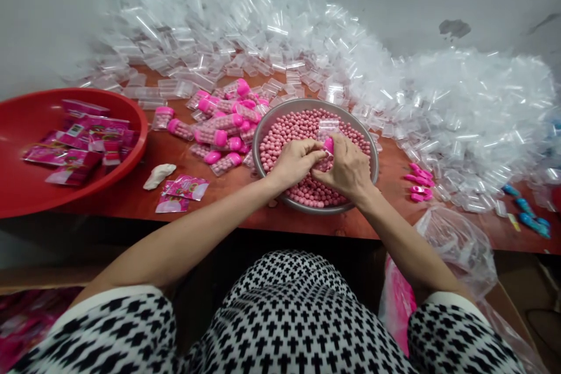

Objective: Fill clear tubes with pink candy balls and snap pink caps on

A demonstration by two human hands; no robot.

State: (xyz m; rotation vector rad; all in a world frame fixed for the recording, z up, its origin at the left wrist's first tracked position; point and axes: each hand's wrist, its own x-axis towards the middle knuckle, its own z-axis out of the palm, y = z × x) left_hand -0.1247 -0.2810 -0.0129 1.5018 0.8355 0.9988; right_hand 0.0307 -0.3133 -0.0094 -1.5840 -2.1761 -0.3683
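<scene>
Both my hands meet over a grey bowl [374,169] filled with small pink balls [284,134]. Between my fingertips is a small clear plastic tube [328,125] with a bright pink cap [328,145]. The fingers of my left hand [295,162] pinch at the cap from the left. From the other side, my right hand [348,169] closes its thumb and fingers round the cap. My fingers partly hide the tube's capped end, so I cannot tell whether the cap is fully seated. Left of the bowl lie several ball-filled tubes [219,121] with pink caps.
A huge heap of clear tubes [272,29] covers the table's back. At left stands a red basin [26,158] holding pink packets, with more packets [186,187] and a white lump [158,176] beside it. Loose pink caps [419,181] and a plastic bag [460,251] are at right.
</scene>
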